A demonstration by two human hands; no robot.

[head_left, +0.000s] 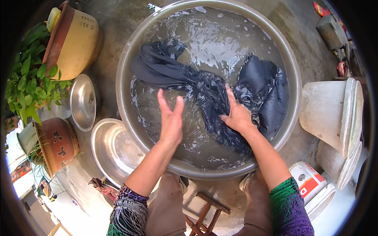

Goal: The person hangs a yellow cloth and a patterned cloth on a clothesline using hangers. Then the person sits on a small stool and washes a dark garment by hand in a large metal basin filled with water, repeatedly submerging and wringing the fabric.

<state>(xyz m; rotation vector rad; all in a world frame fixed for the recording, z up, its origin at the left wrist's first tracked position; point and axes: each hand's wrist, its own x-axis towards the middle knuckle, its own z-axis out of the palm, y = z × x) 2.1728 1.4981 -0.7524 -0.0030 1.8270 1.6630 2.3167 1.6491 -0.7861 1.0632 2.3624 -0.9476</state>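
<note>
Basin point(212, 173), one, with dark wet cloth point(210, 96); left hand point(171, 121) near it, right hand point(238, 115) over it, both splayed.

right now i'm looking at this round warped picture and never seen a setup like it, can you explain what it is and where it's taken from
There is no machine here: a person works with two bare hands. The one picture comes from a wide fisheye camera worn on their head, looking down, so straight edges bend near the rim.

On the floor sits a large metal basin of cloudy water, with dark cloth bunched in it. The left hand is open and holds nothing. The right hand rests on the cloth; whether it grips any is hard to tell.

Around the basin are smaller metal bowls, leafy plants and pale buckets.
</note>
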